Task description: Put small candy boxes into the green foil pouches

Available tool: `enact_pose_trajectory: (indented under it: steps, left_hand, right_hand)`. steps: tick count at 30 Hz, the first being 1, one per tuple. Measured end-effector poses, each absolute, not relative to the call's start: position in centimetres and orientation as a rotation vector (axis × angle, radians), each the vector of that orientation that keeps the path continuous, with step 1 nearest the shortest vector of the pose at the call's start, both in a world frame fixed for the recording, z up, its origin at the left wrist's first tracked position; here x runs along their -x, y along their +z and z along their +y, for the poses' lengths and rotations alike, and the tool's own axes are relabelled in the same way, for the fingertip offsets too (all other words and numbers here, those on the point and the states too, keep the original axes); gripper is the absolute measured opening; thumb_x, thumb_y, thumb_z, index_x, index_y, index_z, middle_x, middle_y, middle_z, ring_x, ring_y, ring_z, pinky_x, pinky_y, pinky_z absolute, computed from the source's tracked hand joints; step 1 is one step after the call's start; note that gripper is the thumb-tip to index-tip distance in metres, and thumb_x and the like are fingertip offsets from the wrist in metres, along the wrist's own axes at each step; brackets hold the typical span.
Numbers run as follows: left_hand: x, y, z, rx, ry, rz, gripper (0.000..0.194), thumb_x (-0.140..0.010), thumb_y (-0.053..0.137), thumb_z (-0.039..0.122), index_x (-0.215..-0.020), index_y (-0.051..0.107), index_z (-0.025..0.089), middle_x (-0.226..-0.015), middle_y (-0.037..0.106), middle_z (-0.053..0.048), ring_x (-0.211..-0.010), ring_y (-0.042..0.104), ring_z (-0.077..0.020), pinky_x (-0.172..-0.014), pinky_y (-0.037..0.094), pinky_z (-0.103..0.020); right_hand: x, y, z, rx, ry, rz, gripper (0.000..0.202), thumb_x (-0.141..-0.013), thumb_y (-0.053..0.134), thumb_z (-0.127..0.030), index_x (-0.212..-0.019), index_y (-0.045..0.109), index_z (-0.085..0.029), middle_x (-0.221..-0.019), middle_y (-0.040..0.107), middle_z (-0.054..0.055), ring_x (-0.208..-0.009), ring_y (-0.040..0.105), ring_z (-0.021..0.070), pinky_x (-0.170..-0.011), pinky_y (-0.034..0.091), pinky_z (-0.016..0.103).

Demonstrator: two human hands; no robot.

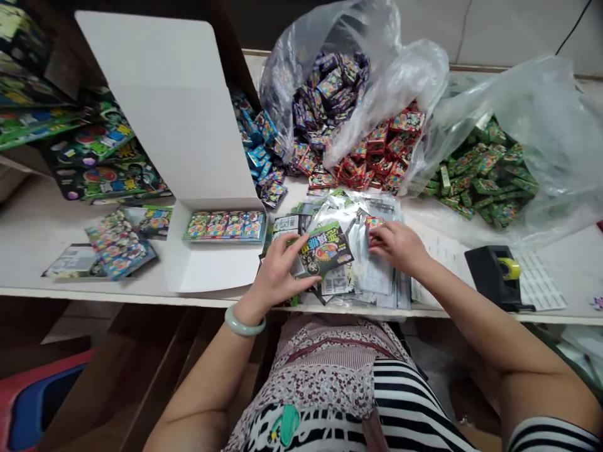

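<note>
Between the thumb and fingers of my left hand (282,270) is a black and green printed card (330,248), held at a tilt over a pile of clear plastic sleeves (377,276). My right hand (398,246) is at the right side of that pile, its fingertips closed on a small red printed box (374,222). To the left of my left hand stands an open white carton (211,263). Inside it lies a wrapped row of small coloured boxes (226,226). More printed cards lie beneath the held one.
Clear bags hold small purple boxes (332,85), red boxes (386,154) and green boxes (490,172). Loose blue boxes (259,154) lie behind the carton. A black tape dispenser (492,276) stands right; wrapped packs (120,245) and printed cartons (108,169) sit left.
</note>
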State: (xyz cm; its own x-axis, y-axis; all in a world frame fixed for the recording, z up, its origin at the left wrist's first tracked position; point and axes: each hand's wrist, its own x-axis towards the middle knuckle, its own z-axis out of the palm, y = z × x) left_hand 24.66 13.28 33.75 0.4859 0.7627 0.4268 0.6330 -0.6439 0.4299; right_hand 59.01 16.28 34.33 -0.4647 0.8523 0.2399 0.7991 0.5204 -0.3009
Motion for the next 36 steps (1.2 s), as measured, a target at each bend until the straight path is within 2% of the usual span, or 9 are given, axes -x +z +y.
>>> enact_pose_trajectory:
  steps: [2, 4, 6, 8, 12, 15, 20, 30, 36]
  left_hand:
    - [-24.9, 33.9, 13.2, -2.517, 0.848, 1.200, 0.089, -0.079, 0.075, 0.056, -0.154, 0.034, 0.028, -0.131, 0.046, -0.014, -0.123, 0.052, -0.0326, -0.104, 0.050, -0.053]
    - [-25.2, 34.0, 13.1, -2.526, 0.831, 1.196, 0.089, -0.080, 0.075, 0.056, -0.153, 0.034, 0.028, -0.131, 0.046, -0.013, -0.123, 0.052, -0.0317, -0.104, 0.050, -0.052]
    - [-25.5, 34.1, 13.0, -2.538, 0.820, 1.186, 0.089, -0.079, 0.075, 0.056, -0.153, 0.035, 0.028, -0.132, 0.046, -0.013, -0.123, 0.052, -0.0316, -0.105, 0.049, -0.052]
    - [-25.7, 34.0, 12.9, -2.550, 0.802, 1.168, 0.089, -0.079, 0.076, 0.055, -0.153, 0.035, 0.027, -0.132, 0.046, -0.014, -0.123, 0.052, -0.0320, -0.105, 0.049, -0.052]
    - [-25.8, 33.7, 13.1, -2.592, 0.769, 1.175, 0.090, -0.079, 0.076, 0.055, -0.154, 0.034, 0.027, -0.131, 0.047, -0.014, -0.123, 0.052, -0.0333, -0.103, 0.049, -0.053]
    - [-25.8, 33.7, 13.2, -2.616, 0.771, 1.135, 0.091, -0.079, 0.075, 0.056, -0.155, 0.032, 0.027, -0.132, 0.046, -0.015, -0.124, 0.051, -0.0337, -0.104, 0.049, -0.054]
    - [-26.1, 33.8, 13.4, -2.606, 0.772, 1.056, 0.088, -0.080, 0.075, 0.054, -0.154, 0.036, 0.027, -0.134, 0.047, -0.016, -0.125, 0.051, -0.0344, -0.105, 0.048, -0.055]
    - [-25.6, 33.8, 13.1, -2.667, 0.708, 0.908, 0.092, -0.081, 0.072, 0.060, -0.156, 0.029, 0.027, -0.134, 0.048, -0.017, -0.123, 0.052, -0.0340, -0.102, 0.049, -0.053]
    - [-26.1, 33.7, 13.0, -2.628, 0.722, 0.930, 0.090, -0.081, 0.074, 0.055, -0.155, 0.032, 0.027, -0.135, 0.048, -0.016, -0.124, 0.051, -0.0343, -0.104, 0.048, -0.054]
  right_hand:
    - [-59.7, 34.1, 15.9, 1.306, 0.367, -2.470, 0.052, -0.085, 0.070, -0.044, -0.130, 0.058, -0.020, -0.123, 0.066, 0.017, -0.114, 0.061, 0.0333, -0.094, 0.051, 0.050]
    - [-60.4, 34.0, 16.5, 1.326, 0.457, -2.475, 0.073, -0.080, 0.076, -0.049, -0.142, 0.049, -0.022, -0.145, 0.054, 0.018, -0.135, 0.048, 0.0364, -0.105, 0.043, 0.057]
    - [-61.0, 33.9, 17.4, 1.400, 0.494, -2.502, 0.084, -0.074, 0.081, -0.050, -0.146, 0.046, -0.023, -0.156, 0.042, 0.018, -0.144, 0.036, 0.0404, -0.109, 0.036, 0.063]
    - [-61.2, 33.7, 17.8, 1.423, 0.502, -2.541, 0.081, -0.072, 0.081, -0.044, -0.143, 0.049, -0.021, -0.151, 0.048, 0.019, -0.141, 0.039, 0.0418, -0.109, 0.035, 0.064]
    - [-60.8, 34.3, 17.0, 1.346, 0.391, -2.296, 0.071, -0.073, 0.077, -0.039, -0.136, 0.053, -0.019, -0.133, 0.059, 0.018, -0.124, 0.054, 0.0375, -0.104, 0.043, 0.057]
    - [-60.2, 36.2, 15.1, 1.220, 0.291, -2.199, 0.073, -0.077, 0.075, -0.041, -0.142, 0.048, -0.022, -0.136, 0.055, 0.017, -0.126, 0.052, 0.0361, -0.105, 0.044, 0.055]
    - [-58.6, 39.1, 12.7, 1.144, 0.190, -2.512, 0.070, -0.080, 0.073, -0.035, -0.143, 0.048, -0.022, -0.135, 0.056, 0.018, -0.122, 0.052, 0.0381, -0.103, 0.043, 0.058]
    - [-59.9, 40.1, 12.7, 0.956, 0.523, -2.702, 0.067, -0.082, 0.071, -0.037, -0.145, 0.051, -0.026, -0.138, 0.058, 0.014, -0.123, 0.056, 0.0330, -0.101, 0.047, 0.053]
    - [-59.8, 41.0, 13.8, 0.926, 0.517, -2.720, 0.063, -0.082, 0.072, -0.040, -0.142, 0.056, -0.027, -0.136, 0.060, 0.014, -0.120, 0.058, 0.0330, -0.099, 0.048, 0.054]
